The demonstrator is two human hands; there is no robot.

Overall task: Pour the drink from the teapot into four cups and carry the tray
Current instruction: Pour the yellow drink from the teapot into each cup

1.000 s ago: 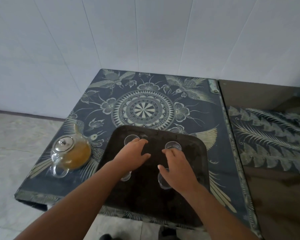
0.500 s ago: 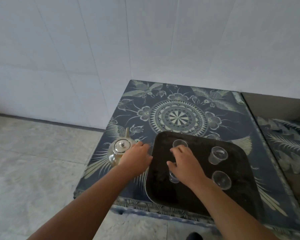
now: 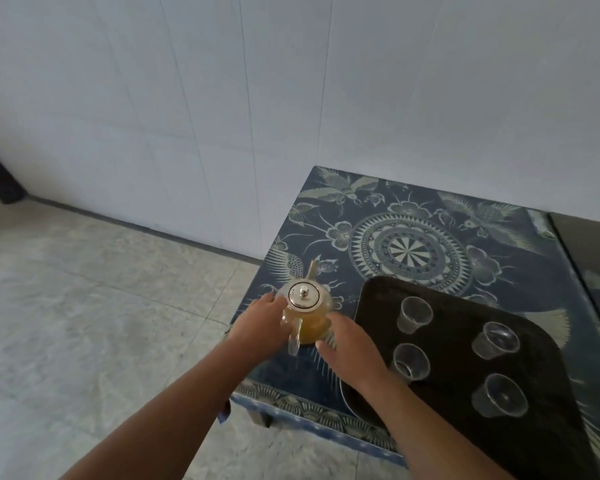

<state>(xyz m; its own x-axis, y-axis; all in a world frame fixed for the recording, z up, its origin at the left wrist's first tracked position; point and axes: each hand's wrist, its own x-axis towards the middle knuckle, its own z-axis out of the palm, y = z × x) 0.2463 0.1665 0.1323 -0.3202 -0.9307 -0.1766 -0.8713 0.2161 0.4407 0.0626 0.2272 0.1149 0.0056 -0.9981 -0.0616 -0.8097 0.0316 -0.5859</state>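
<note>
Patterned blue cloth [image 3: 406, 251] — glass teapot [image 3: 305, 308], clear cups [image 3: 414, 314]

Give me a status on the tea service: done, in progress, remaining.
Done: four clear cups stand empty on the black tray. In hand: the left hand and right hand touch the sides of the teapot, which sits lidded, holding amber drink, on the table; a firm grip isn't clear. Left: pour all four cups, then carry the tray.
</note>
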